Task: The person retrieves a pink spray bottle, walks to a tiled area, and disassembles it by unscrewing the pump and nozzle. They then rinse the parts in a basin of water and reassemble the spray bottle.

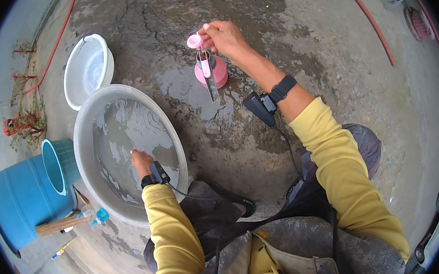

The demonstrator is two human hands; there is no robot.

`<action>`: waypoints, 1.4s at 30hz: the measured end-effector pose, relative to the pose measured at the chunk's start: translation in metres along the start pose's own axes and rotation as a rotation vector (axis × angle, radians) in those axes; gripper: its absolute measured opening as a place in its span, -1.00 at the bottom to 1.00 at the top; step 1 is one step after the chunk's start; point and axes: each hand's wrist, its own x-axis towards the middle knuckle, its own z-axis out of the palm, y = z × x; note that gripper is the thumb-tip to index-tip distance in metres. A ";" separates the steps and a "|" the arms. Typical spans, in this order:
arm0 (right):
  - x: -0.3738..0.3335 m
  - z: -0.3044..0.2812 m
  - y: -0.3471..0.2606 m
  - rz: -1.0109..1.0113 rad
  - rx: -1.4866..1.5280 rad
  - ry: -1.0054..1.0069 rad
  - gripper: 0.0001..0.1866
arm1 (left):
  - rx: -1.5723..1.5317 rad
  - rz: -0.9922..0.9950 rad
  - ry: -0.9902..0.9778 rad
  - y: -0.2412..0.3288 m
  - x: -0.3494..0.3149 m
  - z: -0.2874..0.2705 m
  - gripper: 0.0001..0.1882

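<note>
My right hand [224,37] is closed at the upper end of a pink and grey utensil-like piece, its fingers by a round pink knob [195,41]. A pink strip [206,67] and a flat metal part [212,89] hang below the knob. Just behind them is a pink rounded body [217,72]; whether it is joined to the held piece I cannot tell. My left hand [141,161] is in the large grey basin [180,156], at the surface of the water [142,126]. Its fingertips are partly hidden, and nothing shows in it.
A white basin [72,77] touches the large one at the far left. Nearer stand a blue barrel [21,195] and a teal bucket [53,166]. A wooden piece [61,225] lies beside them. Red pipes [366,12] cross the far right of the wet concrete floor [176,14].
</note>
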 end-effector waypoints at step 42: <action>-0.011 -0.004 0.073 0.401 0.712 0.003 -0.73 | 0.456 0.755 -0.885 0.087 -0.231 0.262 -0.68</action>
